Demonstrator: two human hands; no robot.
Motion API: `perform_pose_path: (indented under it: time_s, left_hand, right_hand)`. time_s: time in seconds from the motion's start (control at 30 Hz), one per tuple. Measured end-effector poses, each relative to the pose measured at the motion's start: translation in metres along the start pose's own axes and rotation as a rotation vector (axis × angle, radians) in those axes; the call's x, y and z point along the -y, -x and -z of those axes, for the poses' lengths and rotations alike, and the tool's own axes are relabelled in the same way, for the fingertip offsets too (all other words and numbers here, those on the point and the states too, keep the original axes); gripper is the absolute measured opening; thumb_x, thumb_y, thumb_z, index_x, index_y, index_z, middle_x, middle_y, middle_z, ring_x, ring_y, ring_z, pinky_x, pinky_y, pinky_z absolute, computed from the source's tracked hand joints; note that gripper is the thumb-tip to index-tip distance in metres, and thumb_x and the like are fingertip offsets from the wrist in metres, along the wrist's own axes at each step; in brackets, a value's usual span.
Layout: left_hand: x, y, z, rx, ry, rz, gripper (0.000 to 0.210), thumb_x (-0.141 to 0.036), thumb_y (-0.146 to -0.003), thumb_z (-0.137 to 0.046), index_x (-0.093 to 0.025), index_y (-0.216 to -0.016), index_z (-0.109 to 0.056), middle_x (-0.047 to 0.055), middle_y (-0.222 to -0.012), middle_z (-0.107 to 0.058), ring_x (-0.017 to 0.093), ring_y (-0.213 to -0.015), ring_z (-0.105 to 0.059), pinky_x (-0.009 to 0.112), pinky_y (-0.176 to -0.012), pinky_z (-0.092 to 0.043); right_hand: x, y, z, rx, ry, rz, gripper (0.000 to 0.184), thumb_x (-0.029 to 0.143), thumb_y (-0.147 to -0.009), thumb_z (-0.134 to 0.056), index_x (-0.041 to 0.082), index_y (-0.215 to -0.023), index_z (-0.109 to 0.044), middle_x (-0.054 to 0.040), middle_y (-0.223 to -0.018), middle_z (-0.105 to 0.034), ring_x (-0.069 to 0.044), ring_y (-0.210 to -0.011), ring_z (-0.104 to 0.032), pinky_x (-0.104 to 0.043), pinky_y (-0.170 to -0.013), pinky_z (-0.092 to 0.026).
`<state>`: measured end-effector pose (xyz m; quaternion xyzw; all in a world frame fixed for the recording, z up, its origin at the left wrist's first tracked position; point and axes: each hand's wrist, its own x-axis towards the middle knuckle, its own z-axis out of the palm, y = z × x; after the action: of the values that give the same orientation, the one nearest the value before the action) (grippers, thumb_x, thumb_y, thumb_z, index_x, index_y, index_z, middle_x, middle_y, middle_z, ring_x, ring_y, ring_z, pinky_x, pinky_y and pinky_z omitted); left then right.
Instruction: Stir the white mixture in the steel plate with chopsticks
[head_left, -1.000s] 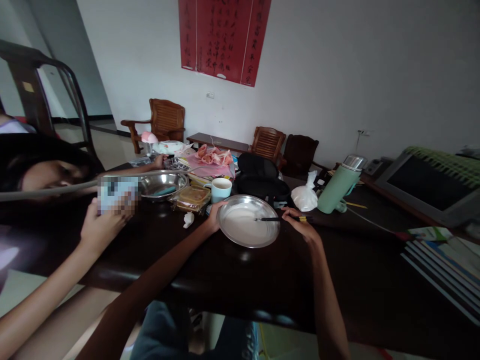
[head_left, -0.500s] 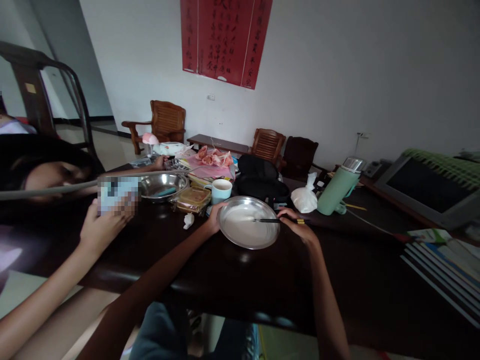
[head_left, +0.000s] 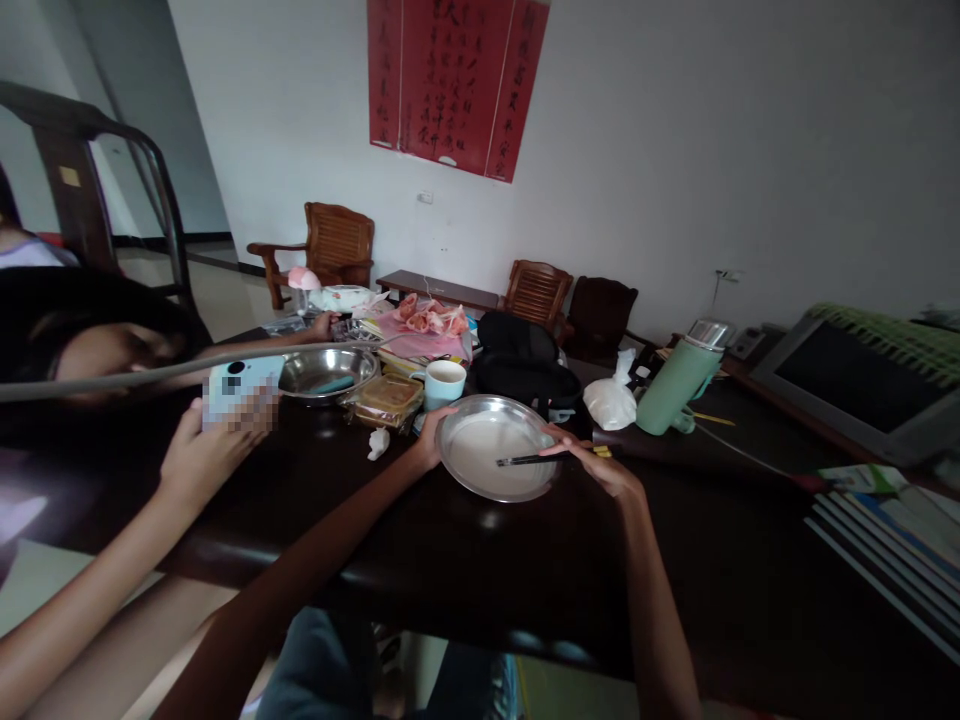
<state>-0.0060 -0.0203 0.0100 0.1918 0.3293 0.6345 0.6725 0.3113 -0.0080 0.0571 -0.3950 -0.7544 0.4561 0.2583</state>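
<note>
Chopsticks: tips shifted toward the near side of the bowl vs 0.5 s ago; in or just over the white contents, can't tell which.
Right hand: fingers closed around the chopsticks, fingertips at the bowl's right rim.
Left hand: curled on the bowl's left rim.
Bowl: metal, on the desk, between both hands.
Mug: just behind left hand.
</note>
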Motion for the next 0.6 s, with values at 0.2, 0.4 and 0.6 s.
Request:
perform_pose_path:
  time_s: [0.2,0.4,0.6]
  left_hand:
    - [-0.002,0.005,-0.004,-0.094,-0.004,0.005,0.007,-0.018,-0.080,-0.075,-0.017,-0.073,-0.072,0.004,-0.060,-0.069,0.019,-0.054,-0.059,0.030,-0.061,-0.047]
    - [-0.001,0.003,-0.003,-0.066,0.004,0.034,0.011,-0.018,-0.086,-0.068,-0.016,-0.078,-0.075,0.006,-0.065,-0.073,0.022,-0.060,-0.065,0.031,-0.066,-0.049]
    - [-0.004,0.009,-0.010,-0.095,-0.024,0.044,0.014,-0.017,-0.087,-0.064,-0.014,-0.082,-0.076,0.007,-0.062,-0.072,0.023,-0.061,-0.065,0.032,-0.068,-0.048]
  right_hand:
    - [-0.010,0.007,0.019,-0.069,0.028,0.015,0.066,0.091,-0.077,-0.064,0.029,-0.077,-0.087,-0.0082,-0.112,-0.076,-0.031,-0.117,-0.065,-0.050,-0.121,-0.043]
    - [-0.001,-0.008,-0.015,0.027,0.118,0.100,0.065,0.084,-0.090,-0.052,0.030,-0.079,-0.086,-0.0070,-0.106,-0.072,-0.030,-0.116,-0.064,-0.051,-0.122,-0.041]
    - [-0.010,-0.021,-0.025,-0.284,0.222,0.125,0.046,0.071,-0.093,-0.058,0.031,-0.085,-0.080,-0.0070,-0.111,-0.075,-0.033,-0.123,-0.061,-0.054,-0.122,-0.041]
